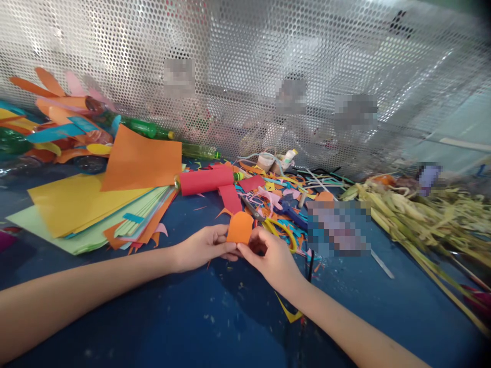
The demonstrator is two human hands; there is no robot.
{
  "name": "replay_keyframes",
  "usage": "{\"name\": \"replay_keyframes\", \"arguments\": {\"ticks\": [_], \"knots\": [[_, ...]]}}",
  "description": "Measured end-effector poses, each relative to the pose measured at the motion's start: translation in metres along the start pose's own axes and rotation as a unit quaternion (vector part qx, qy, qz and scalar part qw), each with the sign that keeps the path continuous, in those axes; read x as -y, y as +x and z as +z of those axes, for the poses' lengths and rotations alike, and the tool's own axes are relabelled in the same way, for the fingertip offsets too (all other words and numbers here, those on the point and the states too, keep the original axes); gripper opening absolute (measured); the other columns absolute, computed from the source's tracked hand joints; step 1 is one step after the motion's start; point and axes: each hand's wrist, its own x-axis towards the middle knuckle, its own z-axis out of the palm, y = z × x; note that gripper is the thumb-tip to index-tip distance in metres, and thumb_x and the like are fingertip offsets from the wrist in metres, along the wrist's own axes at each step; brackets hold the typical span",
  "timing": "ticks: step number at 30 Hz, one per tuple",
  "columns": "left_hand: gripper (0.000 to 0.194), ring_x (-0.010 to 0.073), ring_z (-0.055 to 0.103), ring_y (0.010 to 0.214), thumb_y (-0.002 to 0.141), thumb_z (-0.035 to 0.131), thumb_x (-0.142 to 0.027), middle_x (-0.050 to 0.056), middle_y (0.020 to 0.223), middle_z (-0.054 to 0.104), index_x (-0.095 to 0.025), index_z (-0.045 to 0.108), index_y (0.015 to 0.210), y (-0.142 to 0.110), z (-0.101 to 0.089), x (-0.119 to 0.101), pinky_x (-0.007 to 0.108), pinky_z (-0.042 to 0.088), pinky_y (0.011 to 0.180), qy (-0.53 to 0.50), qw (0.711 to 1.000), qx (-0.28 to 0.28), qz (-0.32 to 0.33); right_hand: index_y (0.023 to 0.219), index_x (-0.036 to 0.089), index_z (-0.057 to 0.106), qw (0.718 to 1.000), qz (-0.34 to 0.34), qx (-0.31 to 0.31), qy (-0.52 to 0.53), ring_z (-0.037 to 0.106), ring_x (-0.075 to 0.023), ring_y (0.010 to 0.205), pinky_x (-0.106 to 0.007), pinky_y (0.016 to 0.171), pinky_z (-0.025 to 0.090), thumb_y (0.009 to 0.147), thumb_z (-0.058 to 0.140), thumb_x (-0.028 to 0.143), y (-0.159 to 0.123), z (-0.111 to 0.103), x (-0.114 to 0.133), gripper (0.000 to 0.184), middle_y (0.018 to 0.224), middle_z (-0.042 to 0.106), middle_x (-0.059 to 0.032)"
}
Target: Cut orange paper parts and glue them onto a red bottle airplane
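Observation:
Between both hands is a small orange paper piece (240,228) with a rounded top and a straight lower edge. My left hand (205,247) pinches its lower left side, thumb in front and fingers behind. At the lower right corner, the thumb and forefinger of my right hand (270,255) are closed on the same paper. Just beyond it lie scissors with yellow handles (286,231), partly hidden by my right hand. A bottle wrapped in red paper (207,181) lies on its side behind my hands, with red paper strips beside it.
Stacked coloured paper sheets (88,204) lie to the left, and decorated bottles (65,122) stand behind them. Paper scraps (276,189) cover the table's middle. Dry husk-like leaves (418,220) are heaped at the right. A perforated silvery screen (238,61) closes off the back.

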Motion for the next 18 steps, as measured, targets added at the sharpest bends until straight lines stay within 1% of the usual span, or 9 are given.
{"name": "replay_keyframes", "arguments": {"ticks": [4,7,10,13,15,18], "knots": [[0.021,0.0138,0.062,0.088,0.081,0.059,-0.027,0.005,0.099,0.065,-0.016,0.057,0.099,0.0005,-0.0004,0.0006,0.028,0.048,0.082,-0.003,1.0,0.001,-0.003,0.067,0.02,0.048,1.0,-0.009,-0.001,0.004,0.054,-0.0111,0.056,-0.021,0.052,0.043,0.077,0.06,0.025,0.0007,0.0,-0.0012,0.016,0.063,0.056,0.0022],[0.023,0.0133,0.062,0.088,0.081,0.059,-0.027,0.006,0.102,0.064,-0.016,0.057,0.101,0.0009,-0.0011,0.0011,0.028,0.048,0.083,-0.009,1.0,-0.002,0.003,0.071,0.02,0.05,1.0,-0.02,0.003,0.005,0.055,-0.0119,0.059,-0.022,0.055,0.044,0.079,0.058,0.026,-0.0001,-0.0005,-0.0013,0.014,0.065,0.057,0.0019],[0.028,0.0136,0.061,0.09,0.081,0.06,-0.025,0.006,0.106,0.062,-0.017,0.054,0.106,0.0012,-0.0011,0.0012,0.028,0.048,0.084,-0.022,1.0,-0.009,0.016,0.078,0.02,0.053,0.998,-0.059,-0.019,-0.021,0.057,-0.0144,0.069,-0.026,0.063,0.046,0.079,0.06,0.026,-0.001,-0.0011,0.0,0.009,0.077,0.059,-0.0006],[0.036,0.0136,0.062,0.088,0.079,0.062,-0.024,0.005,0.106,0.062,-0.019,0.05,0.112,0.002,-0.0002,0.0022,0.03,0.049,0.083,-0.04,0.999,-0.027,0.021,0.079,0.02,0.052,0.993,-0.101,-0.053,-0.037,0.055,-0.0158,0.08,-0.028,0.071,0.046,0.078,0.061,0.021,-0.0015,-0.0007,0.0005,0.009,0.092,0.055,-0.0034],[0.038,0.0131,0.063,0.085,0.078,0.063,-0.024,0.005,0.101,0.064,-0.018,0.049,0.113,0.0026,0.0004,0.0034,0.03,0.049,0.082,-0.049,0.998,-0.039,0.023,0.077,0.02,0.052,0.992,-0.109,-0.059,-0.035,0.055,-0.0152,0.08,-0.027,0.07,0.046,0.078,0.06,0.018,-0.0018,0.0,-0.0006,0.009,0.096,0.052,-0.004],[0.035,0.0134,0.064,0.082,0.076,0.065,-0.025,0.003,0.094,0.066,-0.017,0.051,0.107,0.0024,0.001,0.0045,0.03,0.051,0.081,-0.05,0.997,-0.058,0.029,0.078,0.019,0.052,0.993,-0.101,-0.057,-0.025,0.054,-0.0131,0.072,-0.027,0.067,0.047,0.079,0.06,0.018,-0.0019,0.0013,-0.0034,0.008,0.095,0.05,-0.0039]]}}
